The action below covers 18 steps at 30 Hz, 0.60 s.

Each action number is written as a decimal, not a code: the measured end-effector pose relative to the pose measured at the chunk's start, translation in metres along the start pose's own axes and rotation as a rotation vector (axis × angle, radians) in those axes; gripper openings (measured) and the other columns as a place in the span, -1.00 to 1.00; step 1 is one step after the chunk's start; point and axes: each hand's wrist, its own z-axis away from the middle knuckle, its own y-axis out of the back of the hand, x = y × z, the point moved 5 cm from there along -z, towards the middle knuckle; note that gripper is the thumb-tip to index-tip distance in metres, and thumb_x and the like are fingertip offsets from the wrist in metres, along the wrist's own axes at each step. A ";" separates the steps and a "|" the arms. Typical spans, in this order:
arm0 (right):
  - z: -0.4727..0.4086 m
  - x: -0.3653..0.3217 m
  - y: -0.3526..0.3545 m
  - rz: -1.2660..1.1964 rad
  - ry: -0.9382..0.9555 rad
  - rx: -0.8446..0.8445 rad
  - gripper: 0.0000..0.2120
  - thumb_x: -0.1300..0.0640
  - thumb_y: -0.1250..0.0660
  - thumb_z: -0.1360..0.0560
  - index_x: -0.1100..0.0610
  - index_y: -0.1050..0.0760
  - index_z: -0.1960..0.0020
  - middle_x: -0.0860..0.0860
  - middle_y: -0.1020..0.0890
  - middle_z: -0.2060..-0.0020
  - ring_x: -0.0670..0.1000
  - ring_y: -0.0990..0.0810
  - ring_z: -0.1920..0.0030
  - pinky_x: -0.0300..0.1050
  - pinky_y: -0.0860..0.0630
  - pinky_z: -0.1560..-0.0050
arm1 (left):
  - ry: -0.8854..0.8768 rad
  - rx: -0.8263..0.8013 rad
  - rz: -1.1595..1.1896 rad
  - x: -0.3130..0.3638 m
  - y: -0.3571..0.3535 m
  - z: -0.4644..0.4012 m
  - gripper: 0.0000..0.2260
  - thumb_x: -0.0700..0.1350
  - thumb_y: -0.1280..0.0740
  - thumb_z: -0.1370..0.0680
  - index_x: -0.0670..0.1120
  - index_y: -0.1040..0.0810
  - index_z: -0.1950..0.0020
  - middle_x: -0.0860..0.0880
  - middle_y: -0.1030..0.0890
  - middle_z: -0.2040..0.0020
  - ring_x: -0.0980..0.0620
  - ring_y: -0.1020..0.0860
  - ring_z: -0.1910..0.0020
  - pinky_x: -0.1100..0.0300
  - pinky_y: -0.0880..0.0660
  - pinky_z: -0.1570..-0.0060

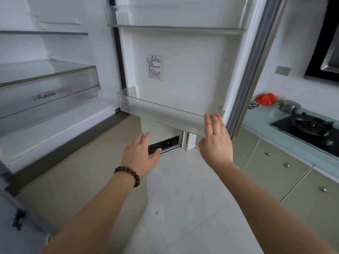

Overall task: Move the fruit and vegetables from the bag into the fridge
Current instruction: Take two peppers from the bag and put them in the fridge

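Both the left hand [140, 153] and right hand [216, 142] hang open and empty beside the white fridge door's clear plastic lower shelf [161, 111] (the crumpled red plastic bag [266, 100] sits well apart on the pale green counter [264, 116]), so produce carried over risks dropping.

White fridge door [192, 66], red bag [266, 99], pale green cabinets [275, 171], black hob [308, 131].

I stand in a home kitchen. In front of me a tall white fridge [55, 52] is open, its door [183, 70] lined with clear plastic shelves [161, 111] and its cavity holding a transparent drawer [49, 88]. To my right runs a pale green glass-topped surface [266, 118] over beige cabinet doors with round metal knobs [286, 165]. A black gas hob [310, 127] is set into it, a steel pot [289, 106] and a red plastic bag [266, 99] sit behind, and pale tiles [183, 198] cover the floor.
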 end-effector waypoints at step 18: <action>-0.100 0.110 -0.050 -0.080 -0.151 -0.124 -0.30 0.23 -0.18 -0.45 0.16 0.02 -0.52 0.08 -0.02 -0.53 0.04 0.11 -0.53 0.02 0.05 -0.52 | 0.007 -0.052 -0.073 0.064 -0.071 -0.061 -0.40 0.18 -0.14 -0.55 -0.06 -0.13 -0.51 -0.06 -0.25 -0.49 -0.03 -0.18 -0.47 -0.01 -0.21 -0.41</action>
